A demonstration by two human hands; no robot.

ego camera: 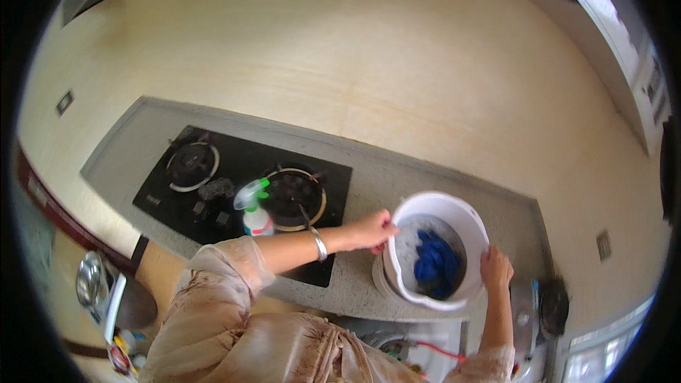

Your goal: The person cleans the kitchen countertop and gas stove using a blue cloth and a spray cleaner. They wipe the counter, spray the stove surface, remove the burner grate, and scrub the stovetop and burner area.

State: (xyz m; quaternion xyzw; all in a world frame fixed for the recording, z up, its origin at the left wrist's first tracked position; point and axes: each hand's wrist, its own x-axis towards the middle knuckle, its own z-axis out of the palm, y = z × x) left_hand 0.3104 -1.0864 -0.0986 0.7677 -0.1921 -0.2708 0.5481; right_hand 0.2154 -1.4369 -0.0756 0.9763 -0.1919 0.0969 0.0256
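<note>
A white plastic bucket (412,206) is on or just above the grey countertop, its mouth facing me. My left hand (376,231) grips its left rim, with a silver bangle on that wrist. On the opposite side, my right hand (497,268) holds the right part of the rim. Inside the bucket, a crumpled blue cloth (436,263) lies in greyish water with some foam. Whether the bucket's base touches the counter cannot be seen.
Left of the bucket is a black gas hob (340,186) with two burners. A spray bottle (257,222) with a green nozzle stands at its front, near a steel wool pad (216,189). A sink area (447,332) with a red hose lies below the bucket.
</note>
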